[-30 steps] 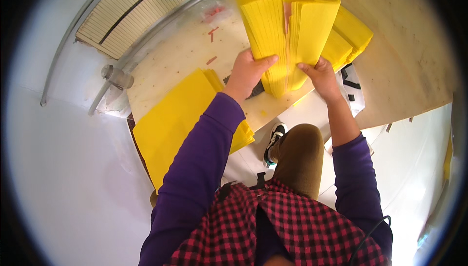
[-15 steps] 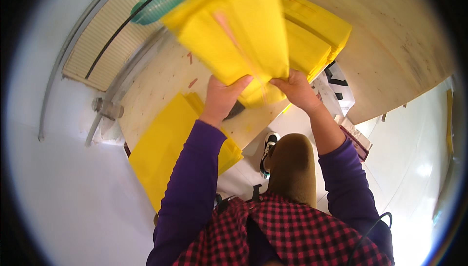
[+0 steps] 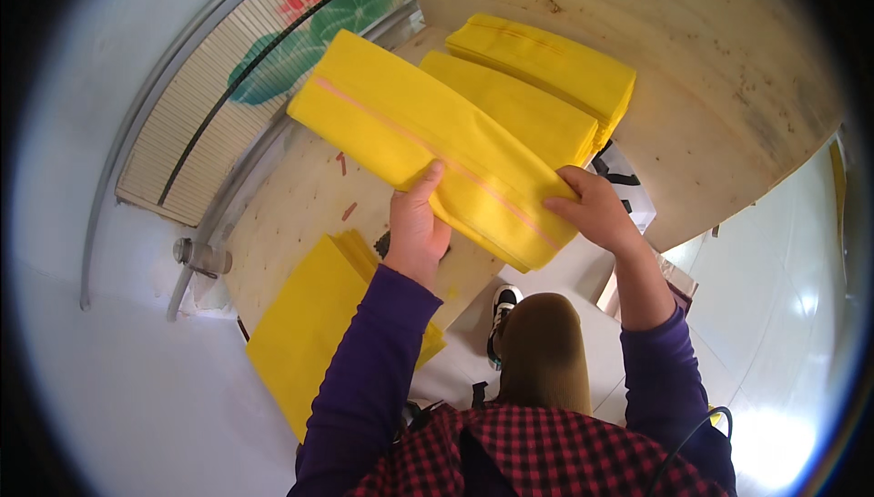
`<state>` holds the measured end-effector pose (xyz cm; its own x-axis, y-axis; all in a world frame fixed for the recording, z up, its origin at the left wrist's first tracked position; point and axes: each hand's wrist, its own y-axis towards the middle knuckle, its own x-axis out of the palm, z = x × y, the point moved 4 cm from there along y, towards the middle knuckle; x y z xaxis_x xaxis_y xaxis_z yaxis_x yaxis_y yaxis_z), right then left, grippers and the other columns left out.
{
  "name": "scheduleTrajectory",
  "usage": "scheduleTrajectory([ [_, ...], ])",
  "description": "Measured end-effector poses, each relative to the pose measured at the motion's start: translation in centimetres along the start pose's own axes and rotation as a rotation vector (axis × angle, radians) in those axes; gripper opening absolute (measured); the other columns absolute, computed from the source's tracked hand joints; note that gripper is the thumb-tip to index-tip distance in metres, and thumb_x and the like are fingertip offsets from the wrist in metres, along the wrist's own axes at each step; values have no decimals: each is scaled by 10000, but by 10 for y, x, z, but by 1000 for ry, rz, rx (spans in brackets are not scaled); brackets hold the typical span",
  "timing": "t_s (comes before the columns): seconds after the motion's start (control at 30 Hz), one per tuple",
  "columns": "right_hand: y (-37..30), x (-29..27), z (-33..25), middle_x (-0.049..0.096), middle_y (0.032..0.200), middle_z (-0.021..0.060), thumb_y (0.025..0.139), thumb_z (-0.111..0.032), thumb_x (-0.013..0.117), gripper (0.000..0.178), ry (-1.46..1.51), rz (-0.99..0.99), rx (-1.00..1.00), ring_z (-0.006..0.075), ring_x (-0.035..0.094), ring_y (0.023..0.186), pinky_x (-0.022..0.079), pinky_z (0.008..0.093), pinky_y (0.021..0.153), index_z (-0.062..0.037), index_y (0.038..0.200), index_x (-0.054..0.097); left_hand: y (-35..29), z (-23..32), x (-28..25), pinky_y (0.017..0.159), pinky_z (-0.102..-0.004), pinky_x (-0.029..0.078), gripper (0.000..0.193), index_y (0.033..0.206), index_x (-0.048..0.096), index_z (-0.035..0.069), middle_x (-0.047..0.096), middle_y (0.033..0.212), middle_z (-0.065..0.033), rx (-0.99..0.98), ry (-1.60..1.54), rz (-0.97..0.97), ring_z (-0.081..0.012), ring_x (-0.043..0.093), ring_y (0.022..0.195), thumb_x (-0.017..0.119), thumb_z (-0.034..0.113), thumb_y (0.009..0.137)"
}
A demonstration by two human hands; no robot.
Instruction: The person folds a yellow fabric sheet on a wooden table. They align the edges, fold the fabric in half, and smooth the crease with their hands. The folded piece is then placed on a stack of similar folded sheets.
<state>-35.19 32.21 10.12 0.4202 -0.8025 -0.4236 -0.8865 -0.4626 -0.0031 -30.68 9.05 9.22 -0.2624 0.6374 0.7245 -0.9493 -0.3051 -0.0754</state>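
A thick folded bundle of yellow fabric [image 3: 391, 101] with a pink stripe along its top is held up over the wooden table [image 3: 278, 215], slanting from upper left to lower right. My left hand [image 3: 421, 231] grips its near edge around the middle, thumb on top. At the right end, my right hand [image 3: 596, 210] pinches it with the thumb above; the fingers underneath are hidden. Just beyond lie two stacks of folded yellow fabric [image 3: 523, 115], side by side. Another yellow stack [image 3: 314, 329] rests at the table's near left, partly covered by my left forearm.
A wooden board [image 3: 701, 69] spreads at the far right. Along the left stands a ribbed panel [image 3: 218, 124] with a painted flower, and a clear bottle [image 3: 202, 258] beside it. Pink scraps [image 3: 350, 212] lie on the table. A white bag [image 3: 635, 197] sits below the table's right edge.
The bundle has turned from roughly upright to lying slantwise and come lower. My right hand has moved right and nearer to me, to its right end; my left hand now grips its middle.
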Motion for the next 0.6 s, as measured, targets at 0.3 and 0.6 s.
scheduleTrajectory([
  [0.3, 20, -45, 27, 668, 964, 104, 857, -5, 617, 319, 175, 230, 4, 127, 611, 868, 482, 267, 783, 2, 1169, 551, 70, -52, 10, 1007, -422, 460, 309, 1268, 518, 73, 576, 1234, -74, -171, -79, 104, -243, 548, 1154, 550, 87, 961],
  [0.6, 82, -68, 42, 672, 953, 116, 849, -11, 625, 329, 129, 334, -21, 131, 614, 851, 485, 262, 759, -13, 1171, 554, 141, -73, 21, 1010, -429, 457, 323, 1293, 493, 87, 563, 1250, -78, -231, -42, 155, -253, 550, 1146, 537, 105, 973],
])
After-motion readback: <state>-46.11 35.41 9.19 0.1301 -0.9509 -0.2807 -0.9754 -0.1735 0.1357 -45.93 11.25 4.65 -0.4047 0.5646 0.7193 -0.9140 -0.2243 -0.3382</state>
